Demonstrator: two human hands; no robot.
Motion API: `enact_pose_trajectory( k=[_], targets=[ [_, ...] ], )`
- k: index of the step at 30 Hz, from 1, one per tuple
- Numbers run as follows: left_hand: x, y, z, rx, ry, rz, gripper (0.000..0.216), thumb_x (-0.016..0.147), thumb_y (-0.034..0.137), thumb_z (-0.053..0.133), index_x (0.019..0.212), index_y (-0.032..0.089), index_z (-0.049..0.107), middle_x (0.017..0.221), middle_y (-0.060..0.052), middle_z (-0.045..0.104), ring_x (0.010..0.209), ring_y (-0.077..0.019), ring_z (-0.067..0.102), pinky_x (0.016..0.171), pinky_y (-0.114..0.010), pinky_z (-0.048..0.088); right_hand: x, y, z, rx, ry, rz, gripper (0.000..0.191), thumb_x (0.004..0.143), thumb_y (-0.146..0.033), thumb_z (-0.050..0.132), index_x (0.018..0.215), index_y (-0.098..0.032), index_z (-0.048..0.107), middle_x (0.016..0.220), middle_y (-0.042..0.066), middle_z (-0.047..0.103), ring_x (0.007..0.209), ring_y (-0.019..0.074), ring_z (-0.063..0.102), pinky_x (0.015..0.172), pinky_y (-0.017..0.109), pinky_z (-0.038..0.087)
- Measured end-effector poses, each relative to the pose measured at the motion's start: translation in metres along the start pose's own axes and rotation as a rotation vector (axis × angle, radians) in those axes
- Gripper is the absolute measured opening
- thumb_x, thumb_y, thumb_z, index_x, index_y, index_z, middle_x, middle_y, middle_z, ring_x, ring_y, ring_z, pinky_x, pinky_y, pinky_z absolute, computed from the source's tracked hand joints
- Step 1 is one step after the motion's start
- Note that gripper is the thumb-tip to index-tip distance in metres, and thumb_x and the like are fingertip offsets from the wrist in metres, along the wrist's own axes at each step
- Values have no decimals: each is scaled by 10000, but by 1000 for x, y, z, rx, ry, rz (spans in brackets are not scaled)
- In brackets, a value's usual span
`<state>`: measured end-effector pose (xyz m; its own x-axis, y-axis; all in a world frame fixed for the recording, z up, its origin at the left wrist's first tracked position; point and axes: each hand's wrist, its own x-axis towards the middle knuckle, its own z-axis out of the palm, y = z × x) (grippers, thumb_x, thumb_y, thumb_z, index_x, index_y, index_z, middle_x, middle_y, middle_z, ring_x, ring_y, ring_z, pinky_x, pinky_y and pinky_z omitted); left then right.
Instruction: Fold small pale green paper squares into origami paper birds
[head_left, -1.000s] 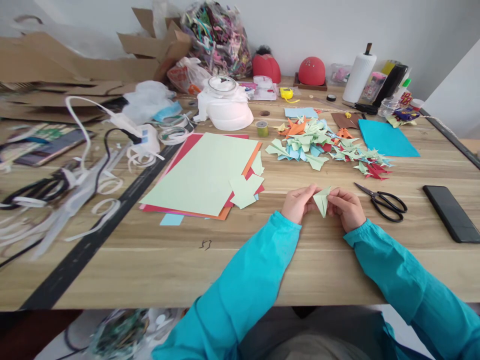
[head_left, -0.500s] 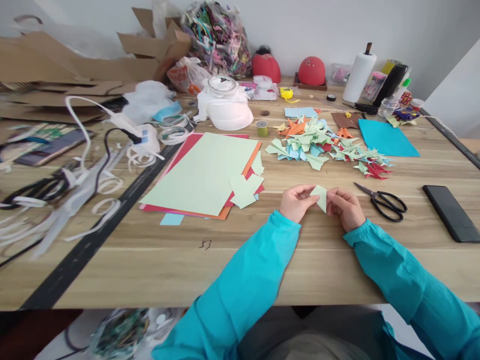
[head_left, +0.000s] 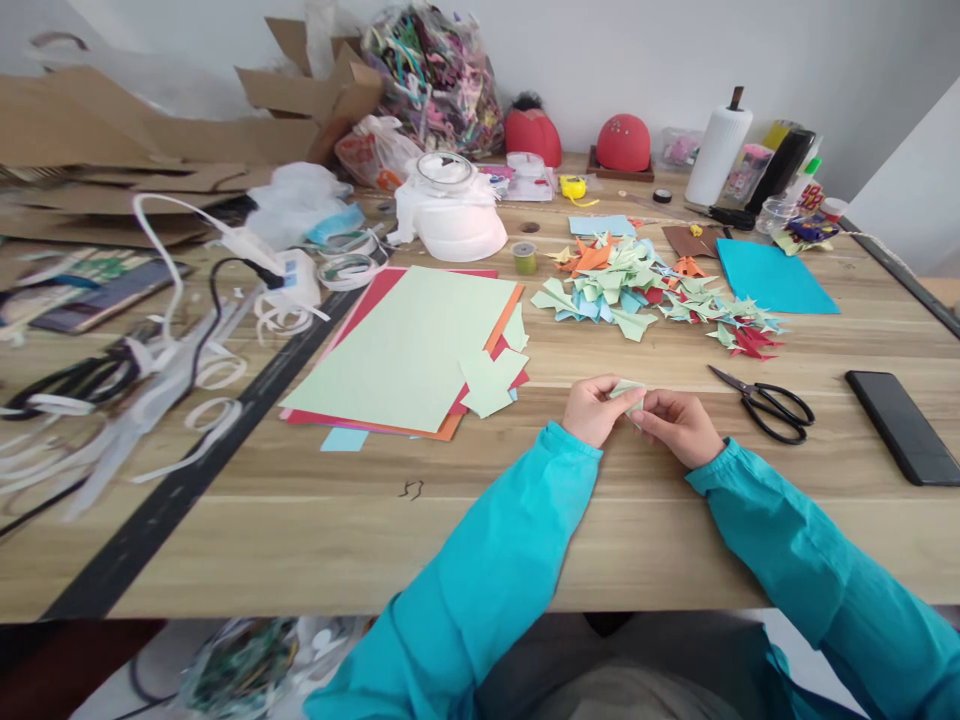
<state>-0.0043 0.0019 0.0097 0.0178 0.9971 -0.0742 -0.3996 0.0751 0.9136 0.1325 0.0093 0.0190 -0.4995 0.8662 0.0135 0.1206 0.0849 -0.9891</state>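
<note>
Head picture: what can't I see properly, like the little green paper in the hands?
In the head view:
Little green paper: left hand and right hand cover much of it.
Coloured sheets: mostly hidden under the large green sheet.
Cardboard: cut off by the left edge.
Clear bag: bits inside too small to name.

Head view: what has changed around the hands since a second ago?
The pale green paper has shifted left and been turned or folded, so less of it shows. The right hand has moved left, closer to the left hand. Both hands hold the paper. The scissors, phone and folded-paper pile stayed put.
</note>
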Motion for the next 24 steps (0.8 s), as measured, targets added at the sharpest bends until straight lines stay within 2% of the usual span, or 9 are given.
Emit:
enact_pose_trajectory(
  k=[8,13,16,19,24],
  targets=[
    [1,-1,0,44,17,-32,259,539,354,726,605,122,632,531,8,566,534,-102,496,537,-252,395,-1,1,1,-167,12,-56,312,741,-426,582,598,-157,514,507,-17,511,446,79,434,442,220,346],
    [-4,6,2,195,31,92,232,580,338,701,546,129,605,534,21,526,545,-83,453,540,-229,363,-3,3,2,-193,12,-57,313,764,-433,552,612,-161,518,511,-18,504,454,87,433,451,226,343],
    [-4,6,2,158,-10,126,248,592,327,694,497,134,571,533,29,485,549,-79,442,535,-224,354,-4,3,2,-220,8,-79,332,776,-443,534,591,-168,507,503,-20,496,458,90,433,458,226,343],
    [-3,3,2,70,-59,66,253,590,331,695,502,136,561,533,30,481,534,-86,453,518,-233,359,-5,2,2,-276,9,-120,347,801,-435,501,577,-170,511,495,-18,505,466,93,441,476,228,355],
    [-4,1,3,107,-40,121,202,604,308,696,560,133,606,568,23,527,581,-83,470,570,-225,372,-8,-3,2,-412,69,-227,368,829,-369,475,523,-166,495,467,-19,484,447,85,413,464,229,330]
  ],
)
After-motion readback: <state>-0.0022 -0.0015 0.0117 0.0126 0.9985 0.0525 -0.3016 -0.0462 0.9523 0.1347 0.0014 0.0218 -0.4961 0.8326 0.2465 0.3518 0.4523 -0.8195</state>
